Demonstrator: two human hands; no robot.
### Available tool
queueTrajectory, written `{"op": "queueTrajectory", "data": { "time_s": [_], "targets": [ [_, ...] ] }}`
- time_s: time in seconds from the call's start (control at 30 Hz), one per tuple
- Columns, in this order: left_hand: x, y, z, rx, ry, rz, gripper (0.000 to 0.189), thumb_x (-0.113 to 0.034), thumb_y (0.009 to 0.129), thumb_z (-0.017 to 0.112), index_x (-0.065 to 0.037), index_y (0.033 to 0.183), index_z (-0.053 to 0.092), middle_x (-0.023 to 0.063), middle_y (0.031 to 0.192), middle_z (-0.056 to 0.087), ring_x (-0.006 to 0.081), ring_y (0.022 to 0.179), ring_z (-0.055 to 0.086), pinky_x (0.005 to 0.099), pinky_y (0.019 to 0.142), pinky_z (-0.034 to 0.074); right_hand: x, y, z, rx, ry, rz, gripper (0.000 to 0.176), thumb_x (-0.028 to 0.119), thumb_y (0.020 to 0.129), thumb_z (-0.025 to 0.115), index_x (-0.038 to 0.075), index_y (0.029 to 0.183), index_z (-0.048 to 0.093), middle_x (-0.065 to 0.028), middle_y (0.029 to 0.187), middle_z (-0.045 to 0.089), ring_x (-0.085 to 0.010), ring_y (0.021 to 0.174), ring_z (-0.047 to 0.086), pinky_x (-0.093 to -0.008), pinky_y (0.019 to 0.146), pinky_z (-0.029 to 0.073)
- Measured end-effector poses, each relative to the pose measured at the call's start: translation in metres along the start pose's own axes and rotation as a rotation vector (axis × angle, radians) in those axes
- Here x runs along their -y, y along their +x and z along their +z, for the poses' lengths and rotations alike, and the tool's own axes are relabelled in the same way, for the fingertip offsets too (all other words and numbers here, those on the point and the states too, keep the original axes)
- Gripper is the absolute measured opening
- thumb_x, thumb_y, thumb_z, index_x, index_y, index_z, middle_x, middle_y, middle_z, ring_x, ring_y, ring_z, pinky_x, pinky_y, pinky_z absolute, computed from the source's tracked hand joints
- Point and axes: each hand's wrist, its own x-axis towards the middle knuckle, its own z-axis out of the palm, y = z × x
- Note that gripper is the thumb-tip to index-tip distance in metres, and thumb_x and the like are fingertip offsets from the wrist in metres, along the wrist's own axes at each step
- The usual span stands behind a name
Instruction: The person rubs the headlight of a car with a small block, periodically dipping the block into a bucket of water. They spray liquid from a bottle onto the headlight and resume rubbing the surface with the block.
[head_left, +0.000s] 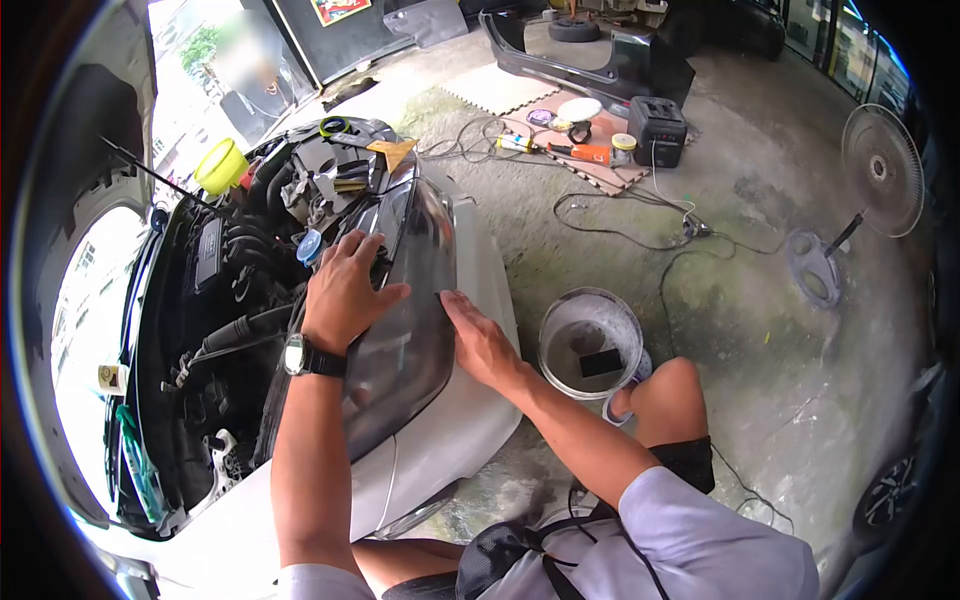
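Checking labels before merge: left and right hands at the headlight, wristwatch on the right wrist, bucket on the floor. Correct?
One error: the wristwatch is on the left wrist, not the right, as the head view shows. The rest stands: left hand and right hand at the headlight, bucket on the floor.

Stained concrete floor (770,310), pale bucket (547,352) upright, adjoining foam mats (612,182), loose dark cables (640,245), standing fan (880,168) at right, tyre (574,31) lying flat behind.
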Motion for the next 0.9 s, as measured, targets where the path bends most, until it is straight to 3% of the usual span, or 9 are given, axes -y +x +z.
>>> {"op": "queueTrajectory", "data": {
  "time_s": [0.1,0.23,0.4,0.6,0.77,0.83,0.9],
  "targets": [
    [0.004,0.008,0.012,-0.038,-0.029,0.008,0.066,-0.025,0.081,0.084,-0.009,0.141,0.063,0.0141,0.139,0.064,0.0388,0.126,0.061,0.0485,0.102,0.054,-0.040,0.025,0.010,0.028,-0.149,-0.116,0.058,-0.019,0.081,0.055,-0.012,0.138,0.056,-0.0311,0.143,0.060,-0.0488,0.137,0.056,-0.0485,0.115,0.050],
    [-0.002,0.007,0.015,-0.091,-0.025,0.011,0.055,-0.010,0.085,0.077,-0.009,0.139,0.063,0.0128,0.130,0.065,0.0375,0.121,0.063,0.0478,0.098,0.056,-0.061,0.071,0.012,0.103,-0.246,-0.017,0.054,-0.018,0.080,0.054,-0.013,0.133,0.058,-0.0319,0.138,0.063,-0.0465,0.131,0.060,-0.0457,0.117,0.049],
    [-0.008,0.011,0.017,-0.085,0.030,-0.014,0.056,-0.010,0.084,0.078,-0.011,0.138,0.063,0.0123,0.130,0.066,0.0371,0.122,0.062,0.0469,0.098,0.057,0.003,0.003,0.009,0.026,-0.116,-0.156,0.058,-0.020,0.077,0.052,-0.014,0.134,0.056,-0.0386,0.132,0.062,-0.0521,0.129,0.060,-0.0490,0.114,0.050],
    [-0.005,0.008,0.020,-0.089,0.053,-0.004,0.059,-0.012,0.084,0.076,-0.010,0.141,0.061,0.0121,0.131,0.065,0.0369,0.123,0.062,0.0473,0.097,0.057,-0.060,0.072,0.023,0.047,-0.028,0.032,0.064,-0.021,0.075,0.050,-0.014,0.138,0.053,-0.0372,0.136,0.061,-0.0513,0.130,0.058,-0.0486,0.112,0.051],
    [-0.004,0.012,0.021,-0.026,0.051,-0.069,0.063,-0.012,0.083,0.077,-0.008,0.143,0.057,0.0129,0.139,0.061,0.0375,0.129,0.059,0.0475,0.099,0.057,-0.007,0.010,0.013,0.039,-0.079,-0.104,0.061,-0.022,0.075,0.048,-0.016,0.135,0.056,-0.0371,0.140,0.058,-0.0494,0.135,0.056,-0.0466,0.118,0.047],
    [-0.002,0.009,0.028,-0.204,0.012,0.041,0.061,-0.010,0.082,0.078,-0.008,0.139,0.059,0.0133,0.136,0.061,0.0384,0.130,0.058,0.0482,0.100,0.056,-0.031,0.041,0.011,0.045,-0.023,-0.064,0.060,-0.019,0.079,0.049,-0.015,0.139,0.055,-0.0357,0.144,0.057,-0.0472,0.137,0.055,-0.0458,0.120,0.045],
    [-0.004,0.010,0.027,-0.246,0.021,0.075,0.054,-0.009,0.080,0.080,-0.008,0.131,0.062,0.0131,0.131,0.063,0.0386,0.125,0.061,0.0494,0.097,0.056,-0.049,0.058,0.016,0.028,0.024,-0.028,0.060,-0.017,0.083,0.050,-0.013,0.142,0.054,-0.0342,0.148,0.055,-0.0450,0.140,0.055,-0.0450,0.122,0.044]
  ]
}}
